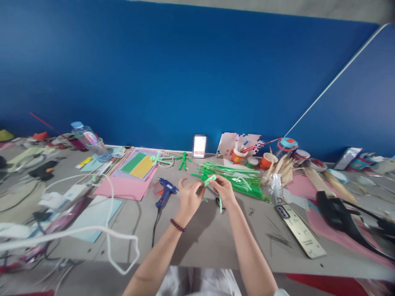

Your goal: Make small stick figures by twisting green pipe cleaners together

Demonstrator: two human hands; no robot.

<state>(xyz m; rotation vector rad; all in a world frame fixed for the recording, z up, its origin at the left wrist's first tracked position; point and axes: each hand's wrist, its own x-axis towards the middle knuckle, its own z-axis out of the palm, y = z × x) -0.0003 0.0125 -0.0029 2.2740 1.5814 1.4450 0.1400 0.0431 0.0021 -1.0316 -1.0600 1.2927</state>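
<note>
Between my two hands is a pale green pipe cleaner (210, 179), bent into a small loop at the top, with one end hanging below my right hand. My left hand (190, 196) pinches it from the left side and wears a dark beaded bracelet. From the right, my right hand (226, 190) grips it with thumb and fingers. Behind the right hand lies a bundle of green pipe cleaners (247, 186) in clear plastic. A green pipe-cleaner figure (184, 161) and a pale green one (159, 158) are by the wall. Something black shows partly beneath my right hand.
A blue glue gun (166, 192) with its cord lies left of my hands. Coloured sheets (135, 166) and a plastic bottle (91, 139) are further left. To the right are a phone (299, 232), a cup of pens (238, 156) and a black strap-like device (336, 213).
</note>
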